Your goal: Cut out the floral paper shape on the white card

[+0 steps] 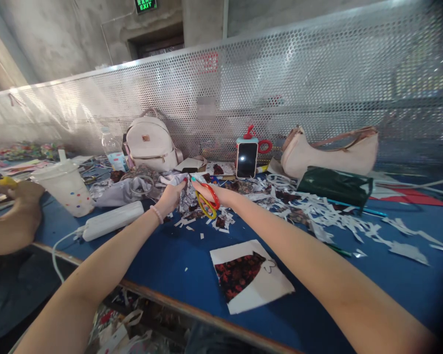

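**Mid-cut at the far side of the blue table**

Across the blue table [162,255], both my arms stretch out to the litter of paper scraps [317,209]. My right hand [206,189] is curled closed through the red and yellow loops of the scissors [207,200]. My left hand [172,195] pinches shut on a printed sheet [186,194], holding it up just beside the blades. I judge the cutting to be under way; the next snip calls for the left hand to feed and turn the sheet while the right works the loops.

Nearer me lies a white sheet with a dark floral shape [249,280], apart from both hands. A phone [246,160] stands propped behind the scraps.

Hard to make out: the blades are hidden behind my fingers and the sheet, so I cannot tell how far they gape. At the left edge another person's hand [18,209] is cut off, beside a lidded cup [67,189].
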Motion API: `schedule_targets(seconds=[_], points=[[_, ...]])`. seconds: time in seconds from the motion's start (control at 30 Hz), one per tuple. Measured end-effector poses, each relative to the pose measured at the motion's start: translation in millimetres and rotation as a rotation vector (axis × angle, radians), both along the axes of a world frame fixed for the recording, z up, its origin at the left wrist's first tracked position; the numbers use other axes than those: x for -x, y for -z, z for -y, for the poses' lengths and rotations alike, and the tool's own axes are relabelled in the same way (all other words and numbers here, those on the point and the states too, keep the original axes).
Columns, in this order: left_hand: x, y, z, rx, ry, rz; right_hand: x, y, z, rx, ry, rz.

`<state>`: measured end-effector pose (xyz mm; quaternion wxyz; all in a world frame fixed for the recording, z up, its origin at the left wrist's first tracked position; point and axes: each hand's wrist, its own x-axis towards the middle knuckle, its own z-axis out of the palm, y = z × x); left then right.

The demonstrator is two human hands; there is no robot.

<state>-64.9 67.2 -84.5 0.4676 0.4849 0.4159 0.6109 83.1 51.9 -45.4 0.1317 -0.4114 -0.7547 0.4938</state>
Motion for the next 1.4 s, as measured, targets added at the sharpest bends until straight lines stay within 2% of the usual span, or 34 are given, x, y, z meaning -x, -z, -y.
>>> schedule_targets(seconds=[0.13,0.4,0.73,1.0,1.23,1.4], points=[[1,5.6,-6,-0.03,0.0,-0.043,1,-2.1,4,0.067,0.104,-0.051],[5,11.7,-14,-0.139,-0.041,-0.121,0,-3.5,5,0.081,0.09,-0.064],[0,12.0,-8,-0.144,-0.05,-0.235,4,-2.8,8,0.086,0.095,-0.065],[-1,8.6,-6,-0.221,-0.16,-0.333,0,-4.2,8,0.06,0.075,-0.067],[5,6.4,-9,-0.282,-0.191,-0.382,-6,-3.0,0,-0.002,-0.03,-0.03],[8,9.7,-13,-0.29,-0.198,-0.379,-2,-0.5,-1,-0.002,0.032,-0.064]])
